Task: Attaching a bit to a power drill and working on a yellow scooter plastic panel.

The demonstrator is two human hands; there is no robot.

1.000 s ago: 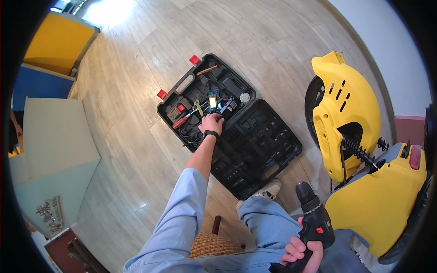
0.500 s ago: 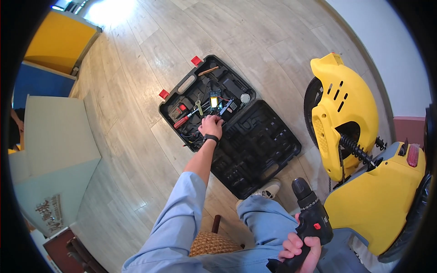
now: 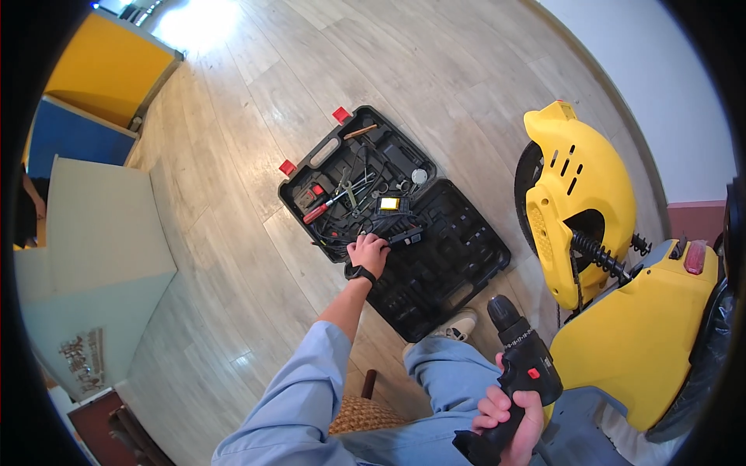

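My right hand (image 3: 510, 415) is wrapped round the grip of a black cordless drill (image 3: 525, 359) with a red button, its chuck pointing up and away from me. My left hand (image 3: 368, 255) reaches to the hinge side of an open black tool case (image 3: 311, 165) on the floor. Its fingers are closed at the near end of a black boxy thing with a bright yellow patch (image 3: 390, 204); the fingertips are partly hidden. Beside it in the far half lie a red-handled screwdriver (image 3: 317, 212), a spanner (image 3: 349, 189) and several cables.
A yellow scooter-like vehicle (image 3: 622, 334) with a wheel guard (image 3: 598, 171) and black coil springs stands close on my right. My shoe (image 3: 458, 325) is beside the case's near corner. A woven stool (image 3: 365, 415) is below me. A pale counter (image 3: 109, 225) stands left.
My left hand has drawn back toward me, and the black boxy thing has moved with it and turned, now lying across the case's hinge. The right hand still holds the drill.
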